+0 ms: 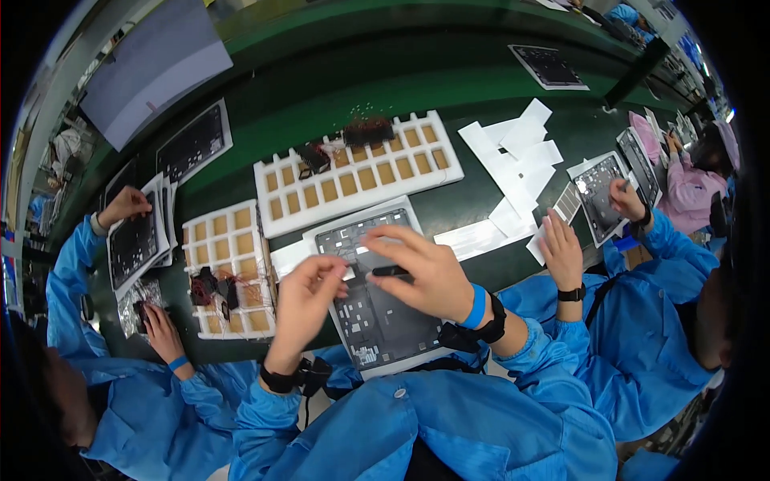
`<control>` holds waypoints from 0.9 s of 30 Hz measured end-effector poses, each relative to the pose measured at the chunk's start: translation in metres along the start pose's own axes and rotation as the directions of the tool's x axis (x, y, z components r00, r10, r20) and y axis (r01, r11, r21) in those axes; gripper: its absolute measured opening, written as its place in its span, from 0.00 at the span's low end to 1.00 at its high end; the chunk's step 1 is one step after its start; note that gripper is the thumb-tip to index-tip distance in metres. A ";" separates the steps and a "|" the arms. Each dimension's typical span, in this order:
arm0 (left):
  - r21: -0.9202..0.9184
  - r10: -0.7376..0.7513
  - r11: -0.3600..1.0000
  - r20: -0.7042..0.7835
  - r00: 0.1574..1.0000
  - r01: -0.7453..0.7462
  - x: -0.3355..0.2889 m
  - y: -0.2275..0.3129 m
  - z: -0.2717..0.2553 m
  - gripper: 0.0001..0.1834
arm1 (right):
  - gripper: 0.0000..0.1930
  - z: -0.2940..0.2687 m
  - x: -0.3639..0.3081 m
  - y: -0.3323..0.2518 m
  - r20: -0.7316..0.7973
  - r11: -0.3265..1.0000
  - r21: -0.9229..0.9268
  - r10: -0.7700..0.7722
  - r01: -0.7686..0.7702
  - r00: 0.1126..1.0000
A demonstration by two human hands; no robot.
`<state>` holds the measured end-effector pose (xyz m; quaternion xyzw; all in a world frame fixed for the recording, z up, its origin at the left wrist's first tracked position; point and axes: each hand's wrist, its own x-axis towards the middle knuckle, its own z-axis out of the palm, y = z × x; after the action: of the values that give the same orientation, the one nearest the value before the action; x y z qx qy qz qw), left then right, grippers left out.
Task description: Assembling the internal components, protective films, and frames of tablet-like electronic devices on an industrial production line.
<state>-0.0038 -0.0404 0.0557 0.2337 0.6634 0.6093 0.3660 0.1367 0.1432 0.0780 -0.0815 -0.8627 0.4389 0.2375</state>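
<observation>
In front of me lies a flat dark grey device casing (393,325) with a pale border and many small pale patches on it. My left hand (309,297) is over its left side, thumb and fingers pinched together at a small whitish piece (348,274). Over the upper middle of the casing is my right hand (429,276), closed round a short black pen-like tool (390,272). The tool's tip and its exact kind are not clear. Both wrists wear black straps, and a blue band circles the right one.
White foam trays (361,180) with tan compartments, holding dark wired parts, stand beyond and left (233,240). White sheets (513,160) lie at right. Co-workers' hands handle similar panels, left (132,240) and right (601,192). Another panel (549,66) lies farther back on the green bench.
</observation>
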 end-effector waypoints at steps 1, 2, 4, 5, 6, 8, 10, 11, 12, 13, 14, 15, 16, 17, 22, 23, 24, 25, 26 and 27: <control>-0.008 0.009 1.000 -0.012 1.000 -0.009 -0.010 -0.008 0.005 0.10 | 0.22 0.003 0.001 -0.001 0.107 1.000 -0.008 -0.018 0.019 0.994; 0.046 0.038 0.998 -0.034 0.999 -0.036 -0.017 -0.017 0.008 0.11 | 0.19 0.009 -0.002 0.010 0.178 0.998 -0.014 -0.055 0.058 0.982; 0.103 0.048 0.994 -0.085 0.995 -0.039 -0.027 -0.025 0.008 0.13 | 0.17 0.018 -0.005 0.023 0.266 1.000 0.005 -0.013 0.012 0.964; 0.096 0.046 0.995 -0.098 0.994 -0.036 -0.028 -0.029 0.007 0.13 | 0.15 0.022 -0.006 0.026 0.338 0.999 0.016 0.029 -0.036 0.941; 0.008 0.038 0.999 -0.096 0.995 -0.038 -0.029 -0.035 0.006 0.13 | 0.13 0.025 -0.006 0.027 0.335 0.996 0.061 0.033 -0.057 0.942; -0.063 0.009 0.998 -0.099 0.995 -0.015 -0.030 -0.039 0.002 0.14 | 0.12 0.026 0.001 0.018 0.403 0.983 0.091 0.108 -0.158 0.909; -0.079 0.016 0.997 -0.112 0.994 -0.025 -0.027 -0.040 -0.001 0.13 | 0.11 0.032 0.006 0.022 0.374 0.993 0.083 0.051 -0.088 0.926; -0.088 0.024 0.996 -0.111 0.994 -0.034 -0.025 -0.041 -0.002 0.13 | 0.11 0.036 0.008 0.025 0.332 0.997 0.073 -0.002 -0.024 0.943; -0.093 0.028 0.995 -0.117 0.993 -0.039 -0.022 -0.043 -0.003 0.13 | 0.11 0.039 0.010 0.027 0.303 0.998 0.063 -0.016 -0.004 0.953; -0.092 0.057 0.993 -0.147 0.987 -0.071 -0.017 -0.045 -0.002 0.12 | 0.11 0.039 0.013 0.031 0.309 0.998 0.057 -0.016 -0.001 0.951; -0.089 0.087 0.991 -0.176 0.981 -0.104 -0.011 -0.045 -0.002 0.12 | 0.11 0.039 0.018 0.036 0.265 0.998 -0.008 -0.050 0.054 0.963; -0.097 0.090 0.989 -0.179 0.980 -0.108 -0.004 -0.044 -0.004 0.12 | 0.11 0.038 0.025 0.042 0.223 0.991 -0.075 -0.089 0.108 0.971; 0.214 0.233 0.958 -0.199 0.952 -0.190 0.004 -0.040 -0.006 0.12 | 0.10 0.038 0.031 0.050 0.183 0.971 -0.204 -0.088 0.125 0.979; 0.507 0.374 0.828 -0.177 0.910 -0.242 0.009 -0.037 -0.008 0.12 | 0.10 0.039 0.037 0.055 0.188 0.969 -0.208 -0.091 0.130 0.978; 0.766 0.544 0.543 -0.008 0.839 -0.344 0.030 -0.042 -0.004 0.15 | 0.08 0.051 0.055 0.075 0.242 0.860 -0.357 -0.291 0.364 0.926; 0.766 0.550 0.541 -0.011 0.835 -0.346 0.031 -0.047 -0.005 0.15 | 0.09 0.052 0.057 0.077 0.279 0.800 -0.415 -0.342 0.434 0.897; 0.805 0.573 0.472 0.030 0.819 -0.360 0.032 -0.053 -0.005 0.17 | 0.08 0.048 0.056 0.078 0.334 0.745 -0.457 -0.363 0.486 0.870; 0.840 0.591 0.398 0.073 0.803 -0.369 0.033 -0.054 -0.005 0.19 | 0.08 0.047 0.056 0.080 0.334 0.742 -0.456 -0.368 0.491 0.868; 0.841 0.620 0.388 0.064 0.782 -0.377 0.031 -0.055 -0.005 0.21 | 0.05 0.048 0.054 0.083 0.364 0.700 -0.481 -0.388 0.527 0.847; 0.843 0.624 0.384 0.063 0.779 -0.376 0.030 -0.054 -0.006 0.21 | 0.03 0.049 0.054 0.085 0.394 0.656 -0.504 -0.405 0.562 0.825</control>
<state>-0.0196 -0.0291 -0.0033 0.4822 0.8051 0.3354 -0.0821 0.0605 0.1776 0.0043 0.1375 -0.9679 0.0689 0.1987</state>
